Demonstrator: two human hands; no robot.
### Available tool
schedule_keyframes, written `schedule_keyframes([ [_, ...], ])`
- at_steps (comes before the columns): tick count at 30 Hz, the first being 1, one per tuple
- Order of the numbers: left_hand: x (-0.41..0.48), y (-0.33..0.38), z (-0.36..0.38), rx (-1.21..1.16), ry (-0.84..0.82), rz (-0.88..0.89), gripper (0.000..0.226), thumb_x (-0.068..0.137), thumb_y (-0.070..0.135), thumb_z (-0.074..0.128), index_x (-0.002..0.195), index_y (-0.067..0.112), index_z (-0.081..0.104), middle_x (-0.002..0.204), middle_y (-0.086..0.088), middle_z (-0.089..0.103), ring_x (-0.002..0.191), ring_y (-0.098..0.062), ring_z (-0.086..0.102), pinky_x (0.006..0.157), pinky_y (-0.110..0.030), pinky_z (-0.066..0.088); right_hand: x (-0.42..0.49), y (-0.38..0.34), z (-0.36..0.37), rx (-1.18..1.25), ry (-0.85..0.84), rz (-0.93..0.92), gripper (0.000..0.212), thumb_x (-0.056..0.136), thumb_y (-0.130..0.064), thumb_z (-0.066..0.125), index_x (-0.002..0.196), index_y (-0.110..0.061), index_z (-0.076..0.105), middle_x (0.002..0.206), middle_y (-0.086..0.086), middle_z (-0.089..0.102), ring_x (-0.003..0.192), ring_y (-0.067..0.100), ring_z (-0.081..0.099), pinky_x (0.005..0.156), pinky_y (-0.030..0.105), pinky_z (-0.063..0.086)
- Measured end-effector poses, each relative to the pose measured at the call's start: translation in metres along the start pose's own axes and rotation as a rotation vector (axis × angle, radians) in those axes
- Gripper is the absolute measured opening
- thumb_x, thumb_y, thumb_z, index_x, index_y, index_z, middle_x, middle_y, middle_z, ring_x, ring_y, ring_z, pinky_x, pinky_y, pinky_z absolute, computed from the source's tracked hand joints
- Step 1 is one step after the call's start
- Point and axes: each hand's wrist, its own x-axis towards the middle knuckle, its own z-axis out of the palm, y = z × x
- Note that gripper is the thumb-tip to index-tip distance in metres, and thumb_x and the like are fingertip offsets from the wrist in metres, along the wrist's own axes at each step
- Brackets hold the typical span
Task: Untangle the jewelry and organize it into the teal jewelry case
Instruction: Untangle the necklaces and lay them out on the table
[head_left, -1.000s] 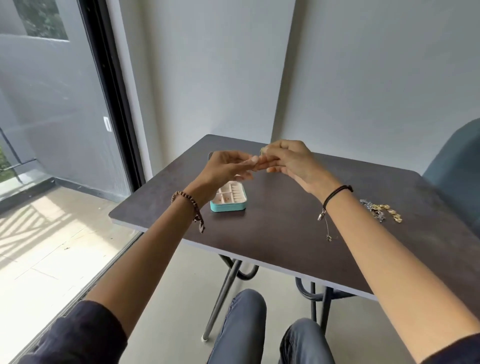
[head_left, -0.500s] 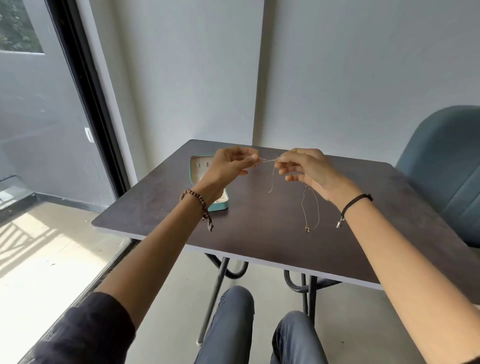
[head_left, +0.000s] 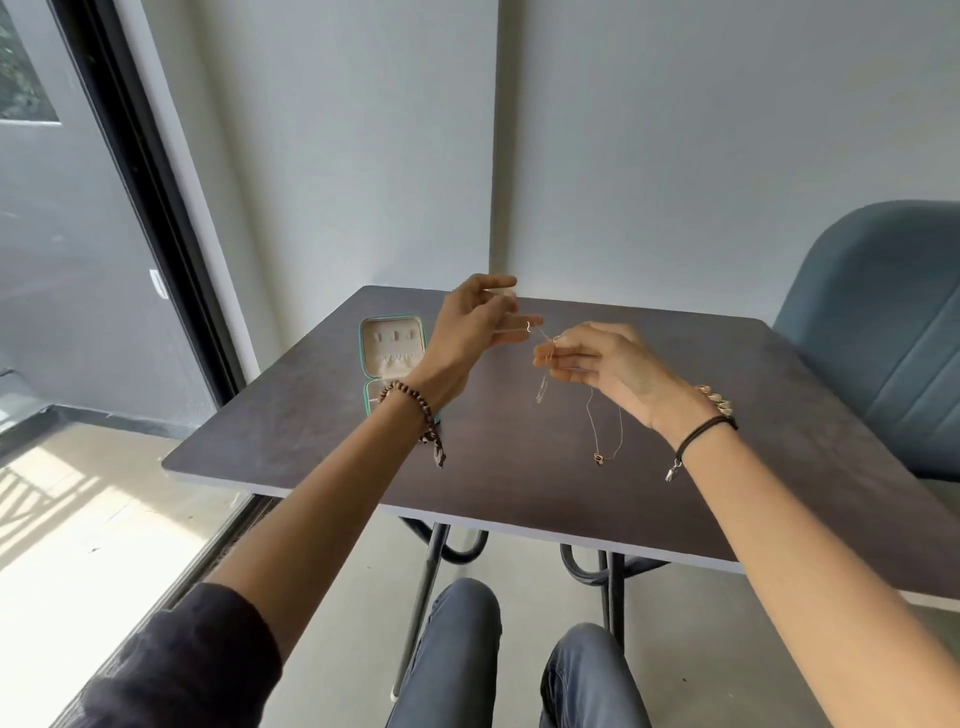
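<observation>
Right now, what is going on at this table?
A seated person holds a thin chain up above the dark table, working on it. The left hand pinches one end; the right hand pinches it nearby, with loops and a small pendant hanging below. The teal jewelry case lies open, partly hidden by the left wrist. More gold jewelry shows behind the right wrist.

Both arms extend forward, forearms bare and converging, so that the hands sit close together with a small gap between them. The left hand is slightly higher, its back toward the camera, thumb and one finger pinching one end of a thin chain while the index finger points loosely outward. The right hand is turned palm leftward, fingertips pinching the same chain.
</observation>
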Motion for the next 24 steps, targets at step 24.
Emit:
schedule_keyframes([
  [24,0.016,-0.01,0.02,0.118,-0.088,-0.046,0.017,0.098,0.008,0.063,0.114,0.004,0.066,0.084,-0.004,0.064,0.054,-0.006,0.05,0.059,-0.018,0.048,0.004,0.024,-0.016,-0.015,0.056,0.043,0.015,0.091,-0.014,0.07,0.104,-0.006,0.069,0.088,0.008,0.073,0.08,0.019,0.068,0.086,0.036,0.054],
])
